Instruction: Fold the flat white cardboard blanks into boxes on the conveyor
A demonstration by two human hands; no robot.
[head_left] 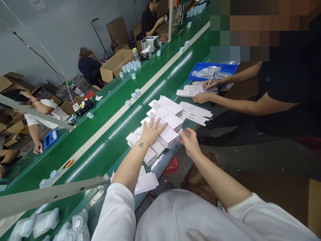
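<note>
Several white folding cartons [170, 116] lie stacked in a slanted row along the near edge of the green bench. My left hand [150, 132] rests flat on top of the cartons with its fingers spread. At the stack's right end, my right hand [190, 142] is closed in a pinch beside a carton's end. A small pale bit shows at those fingertips, too small to name. Flattened white cartons [197, 113] lie just beyond the stack. Closer to my body is another loose white carton [146, 182].
A co-worker's hands [207, 90] write on cartons near a blue tray [192, 74] of bagged parts. Light-blue cups [133, 96] stand along the green conveyor [105, 147]. A metal bar [57, 197] crosses at lower left, above bubble-wrapped items [46, 222]. Other people sit across the line.
</note>
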